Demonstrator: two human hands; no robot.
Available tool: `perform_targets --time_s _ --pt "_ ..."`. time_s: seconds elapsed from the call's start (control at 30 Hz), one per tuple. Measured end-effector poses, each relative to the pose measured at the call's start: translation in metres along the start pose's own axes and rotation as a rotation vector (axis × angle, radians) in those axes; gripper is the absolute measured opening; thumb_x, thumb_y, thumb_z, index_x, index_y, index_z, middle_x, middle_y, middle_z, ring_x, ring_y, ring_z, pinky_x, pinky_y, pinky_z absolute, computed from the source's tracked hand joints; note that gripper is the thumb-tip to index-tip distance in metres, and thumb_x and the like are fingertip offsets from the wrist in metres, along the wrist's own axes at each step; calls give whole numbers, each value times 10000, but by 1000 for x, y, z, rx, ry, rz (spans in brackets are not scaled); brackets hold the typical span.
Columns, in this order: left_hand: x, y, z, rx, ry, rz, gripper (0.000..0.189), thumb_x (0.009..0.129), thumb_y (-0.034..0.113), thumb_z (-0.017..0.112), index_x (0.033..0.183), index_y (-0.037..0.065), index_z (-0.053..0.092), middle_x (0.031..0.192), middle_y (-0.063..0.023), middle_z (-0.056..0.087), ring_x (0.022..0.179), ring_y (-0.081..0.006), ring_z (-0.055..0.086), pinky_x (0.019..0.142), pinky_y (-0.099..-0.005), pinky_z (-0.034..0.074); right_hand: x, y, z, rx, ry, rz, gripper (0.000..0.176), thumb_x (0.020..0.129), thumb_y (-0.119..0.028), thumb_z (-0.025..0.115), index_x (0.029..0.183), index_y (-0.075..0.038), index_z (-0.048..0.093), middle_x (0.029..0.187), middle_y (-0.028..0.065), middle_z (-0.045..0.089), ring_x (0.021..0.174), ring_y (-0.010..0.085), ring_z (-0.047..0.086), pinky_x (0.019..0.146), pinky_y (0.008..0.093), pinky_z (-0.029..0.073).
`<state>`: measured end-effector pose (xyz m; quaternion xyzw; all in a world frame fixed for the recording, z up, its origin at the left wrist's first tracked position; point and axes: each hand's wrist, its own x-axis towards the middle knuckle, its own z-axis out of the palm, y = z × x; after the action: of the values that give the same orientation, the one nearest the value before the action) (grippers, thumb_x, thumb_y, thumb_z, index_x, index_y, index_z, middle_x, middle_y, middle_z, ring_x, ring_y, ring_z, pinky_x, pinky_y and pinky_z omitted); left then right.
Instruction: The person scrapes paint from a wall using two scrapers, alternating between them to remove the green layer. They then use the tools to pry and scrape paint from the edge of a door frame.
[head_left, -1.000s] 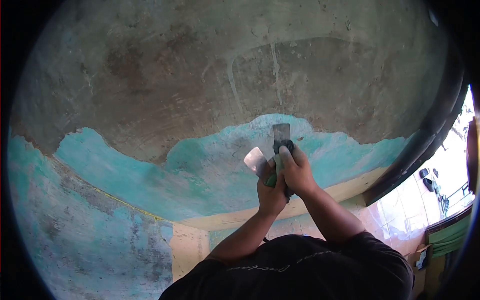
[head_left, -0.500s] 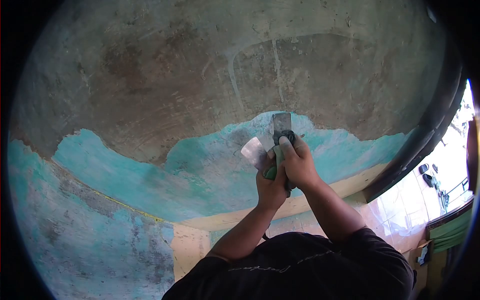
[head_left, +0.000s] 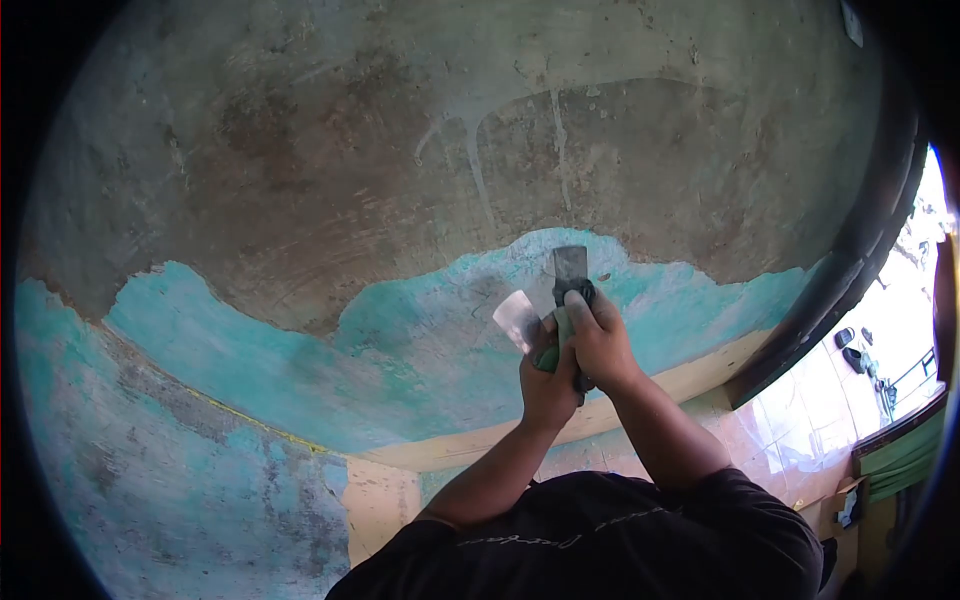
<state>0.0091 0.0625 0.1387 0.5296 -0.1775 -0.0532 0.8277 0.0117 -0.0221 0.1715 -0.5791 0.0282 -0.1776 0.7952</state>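
Observation:
My right hand (head_left: 603, 347) is closed around a dark scraper (head_left: 571, 265), whose flat grey blade points up over the turquoise paint. A second putty knife (head_left: 516, 321), with a shiny pale blade and a green handle part, is gripped in my left hand (head_left: 550, 393). Its blade angles up and to the left. The two hands press close together, and their fingers hide most of both handles. Just above the scraper's tip runs the ragged edge between the turquoise paint (head_left: 430, 345) and the bare grey-brown wall (head_left: 350, 180).
A side wall (head_left: 190, 470) with patchy blue paint meets this one at the left. Dark framing (head_left: 845, 280) curves along the right, beside a bright tiled floor with footwear (head_left: 853, 358). A green cloth (head_left: 903, 465) and a cardboard box (head_left: 845, 505) are at lower right.
Both hands have drawn down slightly toward my body, carrying the two tools. The scraper's blade now sits lower, away from the paint's upper edge.

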Motion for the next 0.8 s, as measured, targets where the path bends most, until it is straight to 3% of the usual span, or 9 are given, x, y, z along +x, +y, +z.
perform_targets --time_s 0.13,0.23,0.33,0.53,0.7,0.8 --pt "6 14 1 -101 -21 -48 253 896 95 528 1134 17 489 798 -13 559 585 -55 527 474 -191 428 5 -17 4 -22 -59 7 189 947 -180 413 984 -32 525 781 36 577 649 100 526 563 219 430" --pt "6 18 -2 -133 -55 -70 262 895 94 534 1141 20 487 808 -16 559 585 -55 529 461 -190 428 1 -28 11 36 -29 39 188 942 -187 420 912 -26 512 764 39 585 638 91 518 583 236 434" --pt "-3 7 -1 -15 56 44 257 908 151 532 1117 3 507 823 -35 580 614 -72 551 489 -206 434 -1 -1 8 37 -11 36 198 943 -193 420 910 -25 520 753 34 584 636 87 516 576 235 433" --pt "6 30 -6 -103 -9 -95 232 886 70 546 1107 15 502 816 -25 561 585 -58 529 454 -198 427 8 -11 17 85 -51 -6 198 944 -187 423 949 -23 533 773 31 581 658 89 523 583 224 432" --pt "5 11 -6 -14 83 33 188 906 144 532 1037 9 537 752 -16 571 578 -51 536 458 -195 409 2 -4 16 4 4 19 204 950 -178 412 1001 -26 538 794 36 579 677 96 534 586 212 435" --pt "3 22 -8 -10 27 -26 198 899 125 538 1062 13 524 751 -17 566 556 -53 525 447 -198 406 7 -10 18 100 -39 32 195 948 -196 430 930 -29 528 753 21 572 633 72 496 566 225 421"
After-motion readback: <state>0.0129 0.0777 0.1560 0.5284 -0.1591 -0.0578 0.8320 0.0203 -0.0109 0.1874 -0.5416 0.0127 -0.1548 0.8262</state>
